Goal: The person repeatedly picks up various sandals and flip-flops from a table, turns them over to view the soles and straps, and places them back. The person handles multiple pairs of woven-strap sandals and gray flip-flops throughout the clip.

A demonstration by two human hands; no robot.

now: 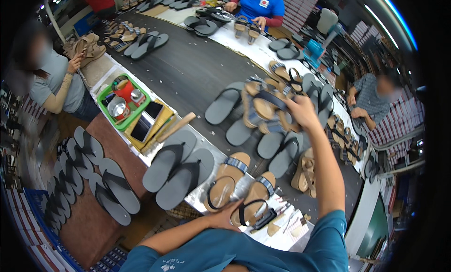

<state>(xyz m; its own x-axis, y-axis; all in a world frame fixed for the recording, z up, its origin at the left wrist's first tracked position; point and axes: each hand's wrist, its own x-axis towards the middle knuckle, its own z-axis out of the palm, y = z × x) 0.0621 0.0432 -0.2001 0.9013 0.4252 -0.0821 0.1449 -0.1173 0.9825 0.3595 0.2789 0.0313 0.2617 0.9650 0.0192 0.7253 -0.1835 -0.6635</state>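
In front of me, at the near edge, is a pair of tan-footbed sandals with dark heel straps and striped blue-grey front bands: the left sandal and the right sandal. My left hand is at the heel of the right one, its fingers closed on the edge and partly hidden. Stretched forward over the belt, my right hand grips a tan sandal with a wide dark strap, slightly blurred, at a heap of similar sandals. A pair of grey flip-flops with black straps lies left of the near pair.
More grey flip-flops lie on the dark belt. A green basket with tins and a phone sit left. Flip-flop rows cover the brown surface. Co-workers sit around the line.
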